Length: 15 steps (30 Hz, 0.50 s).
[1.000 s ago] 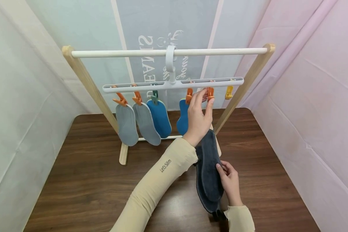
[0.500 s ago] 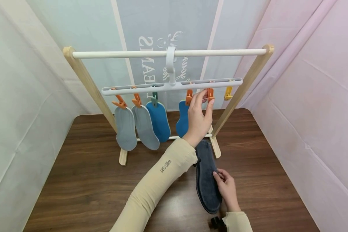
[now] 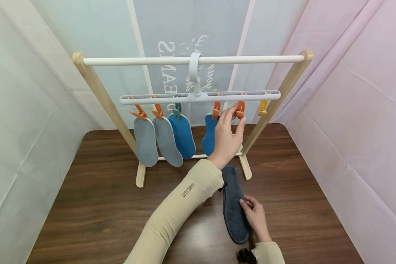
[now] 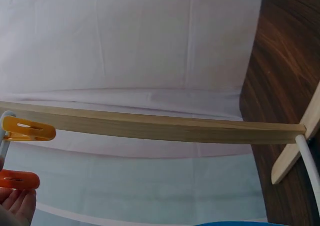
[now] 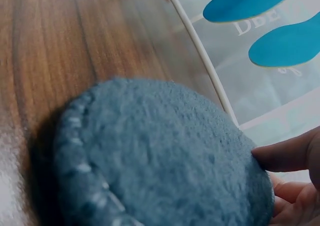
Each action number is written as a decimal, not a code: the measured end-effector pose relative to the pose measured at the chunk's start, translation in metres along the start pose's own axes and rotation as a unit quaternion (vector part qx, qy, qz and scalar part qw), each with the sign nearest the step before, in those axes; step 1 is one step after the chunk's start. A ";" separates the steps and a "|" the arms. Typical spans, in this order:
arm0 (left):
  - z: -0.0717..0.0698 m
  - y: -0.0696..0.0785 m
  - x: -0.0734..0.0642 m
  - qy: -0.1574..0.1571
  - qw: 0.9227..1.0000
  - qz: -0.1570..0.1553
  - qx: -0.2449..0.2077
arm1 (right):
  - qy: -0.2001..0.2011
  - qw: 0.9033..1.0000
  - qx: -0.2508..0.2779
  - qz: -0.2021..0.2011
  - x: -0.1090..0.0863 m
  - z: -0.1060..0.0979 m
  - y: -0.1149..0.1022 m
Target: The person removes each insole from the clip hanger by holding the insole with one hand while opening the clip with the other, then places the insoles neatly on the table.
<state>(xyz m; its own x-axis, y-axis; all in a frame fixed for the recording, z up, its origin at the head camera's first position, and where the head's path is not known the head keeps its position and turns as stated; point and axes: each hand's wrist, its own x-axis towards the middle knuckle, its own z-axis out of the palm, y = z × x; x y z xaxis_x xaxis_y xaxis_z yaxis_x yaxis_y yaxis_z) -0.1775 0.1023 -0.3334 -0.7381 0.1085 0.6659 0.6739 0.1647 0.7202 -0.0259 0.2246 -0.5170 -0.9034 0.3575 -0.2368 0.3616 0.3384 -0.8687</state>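
At the hanger's right half, my left hand (image 3: 227,137) holds an orange clip (image 3: 240,110) between thumb and fingers; nothing shows in that clip's mouth. Lower right, my right hand (image 3: 255,216) pinches the side edge of stacked dark grey fleecy insoles (image 3: 234,209), held over the table. Their fuzzy rounded end fills the right wrist view, where the thumb (image 5: 282,156) presses on the edge. A blue insole (image 3: 209,135) hangs from another orange clip (image 3: 216,110), partly behind my left hand. To the right hangs a yellow clip (image 3: 263,108) with nothing in it.
The grey hanger (image 3: 198,97) hooks over the white rod (image 3: 135,61) of a wooden stand (image 3: 102,97). Its left half carries two grey insoles (image 3: 146,143) and a blue insole (image 3: 183,135). Brown table (image 3: 95,212) lies beneath; pale curtains (image 3: 349,121) enclose the sides.
The dark insoles and my right hand have moved down and slightly left, and the two insoles now lie more evenly stacked. The hanger has swayed; my left hand stays at the orange clip.
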 end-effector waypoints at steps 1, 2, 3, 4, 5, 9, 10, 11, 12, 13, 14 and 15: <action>0.000 -0.001 -0.001 -0.005 1.000 -0.003 0.002 | -0.001 1.000 0.000 0.001 0.000 0.000 0.000; 0.000 -0.002 -0.003 -0.009 1.000 -0.006 0.003 | -0.002 1.000 -0.001 0.001 0.001 0.000 0.001; 0.000 -0.002 -0.004 -0.012 1.000 -0.008 0.004 | -0.001 1.000 -0.002 0.000 0.001 0.000 0.001; 0.000 -0.003 -0.005 -0.014 1.000 -0.009 0.006 | -0.001 1.000 -0.003 -0.001 0.002 0.000 0.002; 0.000 -0.003 -0.006 -0.015 1.000 -0.010 0.008 | 0.001 1.000 -0.005 -0.004 0.002 0.000 0.002; 0.000 -0.003 -0.009 -0.025 0.999 -0.024 0.015 | 0.018 0.997 -0.061 -0.032 0.002 0.001 0.003; 0.000 -0.002 -0.010 -0.030 0.999 -0.032 0.018 | 0.026 0.996 -0.081 -0.042 0.002 0.001 0.003; 0.000 -0.002 -0.011 -0.037 0.998 -0.042 0.017 | 0.033 0.993 -0.101 -0.054 0.002 0.002 0.004; 0.000 -0.002 -0.012 -0.044 0.998 -0.052 0.016 | 0.041 0.990 -0.120 -0.068 0.001 0.002 0.004; 0.000 -0.001 -0.013 -0.052 0.997 -0.062 0.014 | 0.049 0.986 -0.137 -0.082 0.001 0.003 0.005; 0.000 -0.001 -0.014 -0.059 0.996 -0.073 0.012 | 0.057 0.983 -0.149 -0.094 0.001 0.003 0.005; 0.000 -0.001 -0.016 -0.066 0.994 -0.083 0.010 | 0.063 0.980 -0.157 -0.107 0.000 0.004 0.005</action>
<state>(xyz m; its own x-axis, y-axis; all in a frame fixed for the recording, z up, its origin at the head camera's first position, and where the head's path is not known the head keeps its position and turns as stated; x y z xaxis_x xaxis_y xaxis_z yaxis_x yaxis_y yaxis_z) -0.1668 0.1000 -0.3444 -0.8380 0.2052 0.5056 0.5423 0.2111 0.8132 -0.0250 0.2233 -0.5232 -0.9380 0.3467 0.0086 0.2380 0.6617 -0.7110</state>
